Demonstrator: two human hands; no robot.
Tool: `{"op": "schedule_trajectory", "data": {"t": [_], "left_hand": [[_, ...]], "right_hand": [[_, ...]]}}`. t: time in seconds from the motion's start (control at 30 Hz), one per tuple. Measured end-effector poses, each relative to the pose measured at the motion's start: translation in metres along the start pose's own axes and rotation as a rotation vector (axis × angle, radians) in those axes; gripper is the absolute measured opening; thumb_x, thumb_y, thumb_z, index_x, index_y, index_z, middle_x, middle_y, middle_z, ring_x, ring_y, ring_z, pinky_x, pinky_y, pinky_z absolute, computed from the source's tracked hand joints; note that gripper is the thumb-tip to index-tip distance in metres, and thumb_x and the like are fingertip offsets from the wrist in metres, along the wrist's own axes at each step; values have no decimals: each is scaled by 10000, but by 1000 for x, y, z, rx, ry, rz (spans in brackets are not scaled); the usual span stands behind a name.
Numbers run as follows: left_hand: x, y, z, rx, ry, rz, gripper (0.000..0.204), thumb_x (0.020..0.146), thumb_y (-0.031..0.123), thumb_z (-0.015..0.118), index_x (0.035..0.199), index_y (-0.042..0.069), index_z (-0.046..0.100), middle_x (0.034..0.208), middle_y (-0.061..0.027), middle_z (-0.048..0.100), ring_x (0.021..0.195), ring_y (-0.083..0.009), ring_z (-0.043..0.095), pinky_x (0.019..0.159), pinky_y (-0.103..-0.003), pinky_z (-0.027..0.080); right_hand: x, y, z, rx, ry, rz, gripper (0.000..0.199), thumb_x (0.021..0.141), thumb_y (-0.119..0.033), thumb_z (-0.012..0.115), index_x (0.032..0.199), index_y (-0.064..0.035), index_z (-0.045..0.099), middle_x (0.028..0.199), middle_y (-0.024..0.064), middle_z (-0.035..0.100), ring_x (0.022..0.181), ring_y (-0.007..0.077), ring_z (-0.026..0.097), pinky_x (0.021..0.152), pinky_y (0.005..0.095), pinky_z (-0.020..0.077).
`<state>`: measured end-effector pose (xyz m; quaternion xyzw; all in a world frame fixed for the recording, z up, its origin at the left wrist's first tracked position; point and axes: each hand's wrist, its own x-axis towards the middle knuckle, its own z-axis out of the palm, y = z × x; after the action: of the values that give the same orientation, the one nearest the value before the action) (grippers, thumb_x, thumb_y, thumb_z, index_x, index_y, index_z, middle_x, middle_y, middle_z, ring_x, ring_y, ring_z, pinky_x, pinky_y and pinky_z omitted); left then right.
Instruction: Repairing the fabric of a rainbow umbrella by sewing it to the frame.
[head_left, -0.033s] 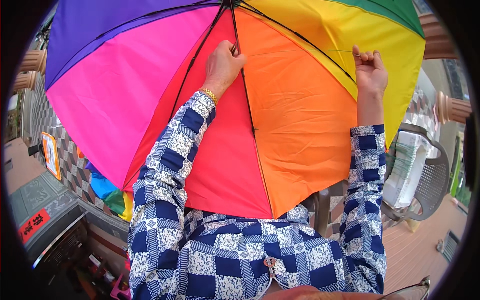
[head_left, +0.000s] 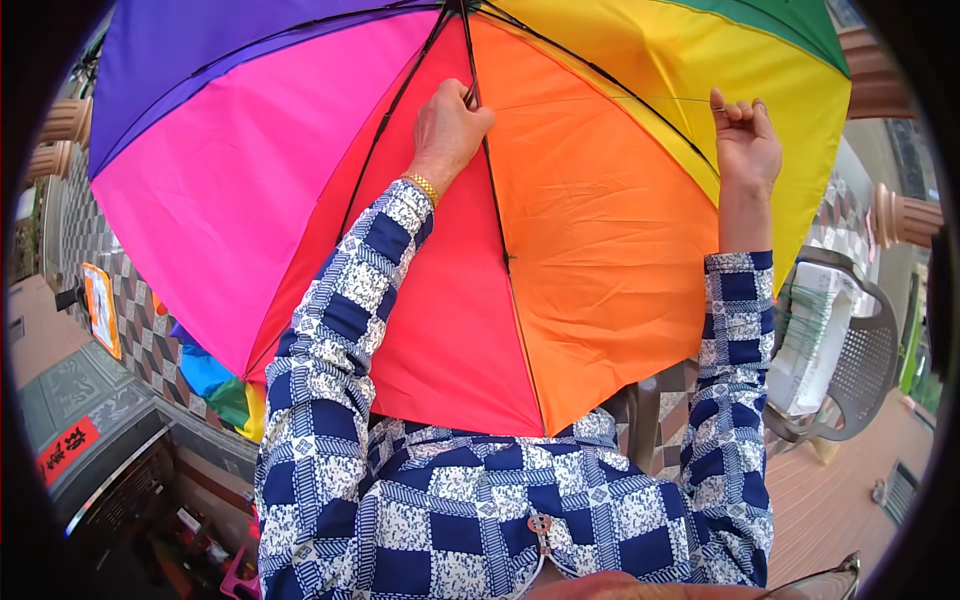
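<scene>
— Nothing has shifted since the earlier frame, has it?

— Hardly. Both of my hands sit where they were, and the open rainbow-panelled fabric umbrella (head_left: 560,240) fills the upper middle of the frame as before. My left hand (head_left: 450,125) is closed around a thin black metal rib (head_left: 490,190) near the hub at the top centre. My right hand (head_left: 745,140), at the upper right, pinches something thin and pale between fingertips; I judge it a thread (head_left: 600,100) running left toward the rib, though I cannot tell what it is fixed to.

— How far along is the work?

— I would say midway: the canopy is spread and held taut, yet the line is not let go, so the fastening seems unfinished.

— And the umbrella itself?

— Purple, pink, red, orange, yellow and green wedges, seen from inside, dark ribs fanning outward. A grey perforated plastic chair (head_left: 860,370) stands at the right edge.
</scene>
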<state>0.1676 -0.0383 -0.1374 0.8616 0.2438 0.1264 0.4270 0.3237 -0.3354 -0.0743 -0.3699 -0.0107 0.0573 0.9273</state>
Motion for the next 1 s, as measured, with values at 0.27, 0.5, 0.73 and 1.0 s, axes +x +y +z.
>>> {"op": "schedule_trajectory", "data": {"t": [0.27, 0.5, 0.73, 1.0], "left_hand": [[-1, -6, 1, 126, 148, 123, 116, 753, 151, 568, 784, 42, 546, 723, -176, 597, 725, -359, 590, 612, -430, 458], [-1, -1, -16, 273, 75, 327, 107, 768, 149, 559, 766, 42, 568, 715, -166, 599, 676, -330, 583, 592, -397, 459], [10, 34, -5, -362, -151, 155, 196, 754, 193, 617, 754, -1, 590, 639, -67, 588, 602, -148, 554, 568, -315, 450], [5, 51, -7, -333, -152, 200, 136, 793, 132, 637, 781, 1, 604, 716, 27, 568, 633, -39, 474, 570, -183, 395]], "right_hand": [[22, -82, 14, 4, -334, -126, 141, 920, -69, 386, 817, -18, 466, 680, 78, 469, 637, 215, 478, 943, 539, 398], [-32, -14, 66, -473, -274, -204, 121, 879, -69, 502, 948, -5, 578, 809, 88, 601, 800, 202, 594, 847, 412, 491], [-80, 110, 51, -1063, -659, 39, 139, 810, -56, 562, 934, -10, 605, 711, -18, 536, 617, 60, 494, 553, 203, 417], [-66, 153, 79, -896, -421, 347, 164, 844, -89, 551, 994, -27, 573, 755, 12, 567, 565, 72, 507, 499, 225, 428]]}}
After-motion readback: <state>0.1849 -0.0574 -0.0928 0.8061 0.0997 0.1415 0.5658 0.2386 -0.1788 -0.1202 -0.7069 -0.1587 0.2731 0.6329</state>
